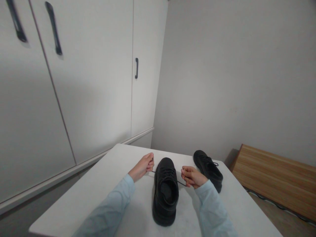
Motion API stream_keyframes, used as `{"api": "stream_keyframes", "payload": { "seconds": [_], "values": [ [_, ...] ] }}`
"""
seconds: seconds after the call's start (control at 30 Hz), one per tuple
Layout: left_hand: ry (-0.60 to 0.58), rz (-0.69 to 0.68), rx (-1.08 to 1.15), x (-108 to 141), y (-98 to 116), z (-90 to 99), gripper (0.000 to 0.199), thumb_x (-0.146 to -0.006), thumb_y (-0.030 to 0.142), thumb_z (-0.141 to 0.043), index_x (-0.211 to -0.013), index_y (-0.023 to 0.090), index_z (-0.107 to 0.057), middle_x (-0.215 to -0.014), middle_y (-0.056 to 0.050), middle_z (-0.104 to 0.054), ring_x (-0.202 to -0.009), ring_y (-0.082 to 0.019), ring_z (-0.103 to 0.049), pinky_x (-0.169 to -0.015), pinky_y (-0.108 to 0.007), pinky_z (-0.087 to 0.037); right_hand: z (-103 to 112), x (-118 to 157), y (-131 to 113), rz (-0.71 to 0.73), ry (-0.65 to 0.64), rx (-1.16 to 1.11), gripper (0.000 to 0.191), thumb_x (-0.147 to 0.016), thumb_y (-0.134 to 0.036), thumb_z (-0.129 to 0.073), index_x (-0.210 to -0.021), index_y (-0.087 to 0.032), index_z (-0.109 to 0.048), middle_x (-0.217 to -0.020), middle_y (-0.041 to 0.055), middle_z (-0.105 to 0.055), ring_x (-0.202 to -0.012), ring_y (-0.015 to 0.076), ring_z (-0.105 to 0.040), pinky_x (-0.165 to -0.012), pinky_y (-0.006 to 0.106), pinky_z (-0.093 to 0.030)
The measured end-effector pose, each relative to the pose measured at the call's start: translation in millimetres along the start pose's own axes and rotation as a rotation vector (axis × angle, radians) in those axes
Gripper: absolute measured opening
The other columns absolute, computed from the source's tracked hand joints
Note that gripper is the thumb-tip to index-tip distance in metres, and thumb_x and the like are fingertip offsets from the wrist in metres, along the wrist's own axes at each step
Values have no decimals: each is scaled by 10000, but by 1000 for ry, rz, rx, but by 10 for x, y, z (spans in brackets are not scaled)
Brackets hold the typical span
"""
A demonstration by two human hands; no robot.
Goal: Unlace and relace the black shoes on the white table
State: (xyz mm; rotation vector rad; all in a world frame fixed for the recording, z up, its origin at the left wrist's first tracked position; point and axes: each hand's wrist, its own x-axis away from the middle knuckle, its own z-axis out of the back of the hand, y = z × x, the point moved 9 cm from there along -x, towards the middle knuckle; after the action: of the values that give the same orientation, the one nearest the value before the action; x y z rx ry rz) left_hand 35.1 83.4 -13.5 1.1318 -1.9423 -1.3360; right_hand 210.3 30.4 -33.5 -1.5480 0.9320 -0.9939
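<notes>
A black lace-up shoe (166,194) stands upright on the white table (98,191), its toe pointing away from me and its opening facing up. To its left, my left hand (145,164) is closed on one end of the shoelace. My right hand (192,176) is closed on the other end, to the right of the shoe. Both lace ends (181,183) stretch outward from the sides of the shoe, low above the table. Neither hand touches the shoe body. A second black shoe (209,169), with a lace loop showing, stands behind my right hand.
White cabinet doors (93,79) with dark handles rise on the left. A grey wall (222,82) stands behind the table. At the right is a low wood-grain piece (274,177), with a dark cable (278,205) along its lower edge.
</notes>
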Motion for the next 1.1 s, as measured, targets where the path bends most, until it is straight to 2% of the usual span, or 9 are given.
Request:
{"api": "stream_keyframes", "payload": {
  "seconds": [0.17,0.27,0.4,0.53,0.6,0.67,0.8,0.93,1.1],
  "values": [
    [0,20,-54,28,-18,12,415,-783,537,-540,-721,209,-293,-518,113,-268,-383,-22,-164,-375,-147,-104,8,12,-7,-3,-4,-11,459,-614,-513,-734,-574,-166,-437,-428,-99,-489,-241,-30,-179,-274,160,-345],
    [-19,5,-123,38,-13,-22,418,-783,562,-512,-716,210,-295,-515,111,-288,-381,-24,-180,-367,-143,-137,5,18,-72,42,17,-19,439,-640,-503,-721,-585,-170,-440,-432,-103,-481,-248,-25,-182,-297,171,-377],
    [-3,-82,-272,41,66,-81,415,-790,586,-463,-697,211,-309,-481,108,-305,-366,-40,-229,-360,-159,-211,8,61,-324,223,99,-43,378,-701,-477,-683,-605,-170,-486,-370,-128,-367,-280,2,-223,-387,195,-441],
    [10,-225,-468,143,249,-216,344,-824,523,-453,-730,202,-370,-494,90,-378,-395,-64,-328,-404,-178,-266,41,217,-661,463,272,-122,333,-725,-449,-671,-647,-178,-494,-578,-61,-544,-378,28,-397,-547,248,-506],
    [-3,-306,-590,221,347,-307,282,-828,467,-488,-799,189,-450,-535,76,-411,-456,-74,-376,-457,-183,-287,9,288,-778,551,307,-143,301,-768,-439,-629,-678,-193,-482,-614,-50,-563,-431,55,-460,-628,285,-517],
    [-47,-373,-730,280,400,-403,250,-811,423,-542,-855,177,-541,-576,61,-429,-520,-84,-398,-510,-191,-297,-26,311,-818,584,322,-128,273,-808,-435,-581,-708,-206,-473,-592,-58,-547,-437,66,-461,-651,301,-511],
    [-142,-444,-998,297,363,-509,221,-741,390,-646,-798,177,-663,-650,19,-490,-607,-113,-441,-576,-212,-317,-46,277,-785,598,399,102,251,-826,-437,-550,-737,-212,-483,-531,-73,-485,-422,73,-420,-585,266,-467],
    [-137,-477,-1090,277,326,-503,167,-744,356,-655,-779,193,-669,-749,-2,-528,-712,-139,-503,-665,-224,-356,-139,202,-711,539,422,464,256,-825,-441,-537,-746,-198,-536,-524,-56,-445,-438,88,-398,-446,212,-330],
    [-114,-501,-1130,303,333,-537,156,-786,342,-612,-766,190,-636,-790,-14,-542,-783,-160,-503,-718,-240,-355,-325,167,-667,474,348,777,240,-847,-403,-504,-749,-197,-580,-575,-28,-488,-527,113,-444,-507,219,-330]
  ]
}}
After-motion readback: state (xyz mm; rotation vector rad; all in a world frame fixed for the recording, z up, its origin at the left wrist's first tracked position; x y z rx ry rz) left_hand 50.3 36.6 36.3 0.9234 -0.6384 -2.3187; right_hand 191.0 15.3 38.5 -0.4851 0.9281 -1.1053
